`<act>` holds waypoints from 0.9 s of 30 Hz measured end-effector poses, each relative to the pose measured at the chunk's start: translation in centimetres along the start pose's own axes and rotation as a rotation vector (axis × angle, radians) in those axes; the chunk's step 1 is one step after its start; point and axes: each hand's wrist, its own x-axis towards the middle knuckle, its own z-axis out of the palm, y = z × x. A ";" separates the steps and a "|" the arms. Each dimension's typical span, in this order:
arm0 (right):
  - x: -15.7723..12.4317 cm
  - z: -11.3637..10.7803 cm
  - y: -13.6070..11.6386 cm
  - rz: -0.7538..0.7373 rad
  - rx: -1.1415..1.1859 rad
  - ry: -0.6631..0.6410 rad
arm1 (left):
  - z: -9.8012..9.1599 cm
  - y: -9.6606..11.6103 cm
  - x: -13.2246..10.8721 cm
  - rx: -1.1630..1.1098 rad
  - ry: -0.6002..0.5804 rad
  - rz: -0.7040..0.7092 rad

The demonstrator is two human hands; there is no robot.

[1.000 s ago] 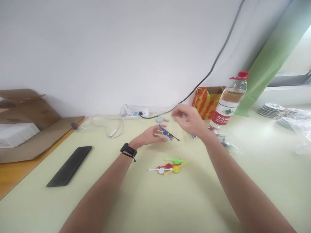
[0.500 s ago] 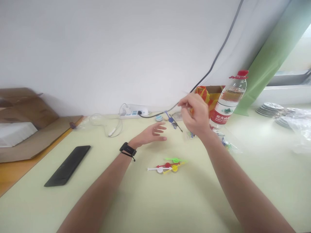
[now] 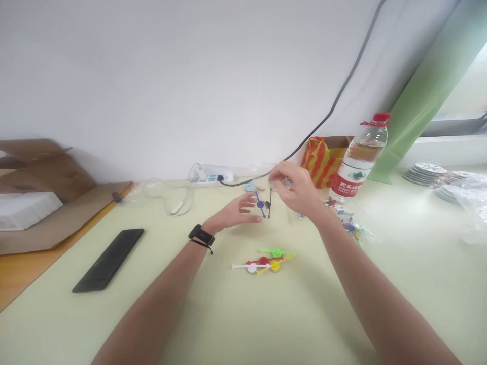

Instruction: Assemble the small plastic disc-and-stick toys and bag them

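Note:
My left hand (image 3: 236,212) is open, its fingers apart and pointing right. Just beyond its fingertips is a blue arrow spinner (image 3: 261,205). A black arrow spinner (image 3: 269,205) stands nearly upright in view beside the blue one, its upper end close to my right fingertips. My right hand (image 3: 294,187) is closed in a pinch above and right of both spinners; what lies between the fingers is too small to make out. Nearer to me lie a green spinner (image 3: 277,252), a red spinner (image 3: 264,260), a white spinner (image 3: 251,267) and a yellow spinner (image 3: 274,265), grouped on the table.
Small colourful parts in clear bags (image 3: 352,228) lie right of my right wrist. Behind them stand a water bottle (image 3: 357,162) and a striped bag (image 3: 319,159). A power strip (image 3: 211,177) is by the wall. A black case (image 3: 110,258) lies left, near a cardboard box (image 3: 83,203).
My right hand has moved down and left. The blue and black spinners have shifted lower and turned to a steeper angle. My left hand has stayed almost in place.

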 end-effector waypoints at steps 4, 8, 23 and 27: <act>-0.2 -0.2 -0.1 0.051 -0.014 0.156 | -0.2 0.5 -0.3 -0.033 -0.024 0.013; -0.5 0.4 0.8 0.109 -0.032 -0.073 | -0.4 1.0 -0.5 -0.076 -0.037 0.052; -0.5 0.8 1.5 0.122 0.081 -0.045 | -0.1 1.1 -0.5 -0.070 0.000 0.011; -0.5 1.0 1.8 0.143 0.084 -0.098 | -0.3 1.0 -0.6 -0.061 -0.018 0.007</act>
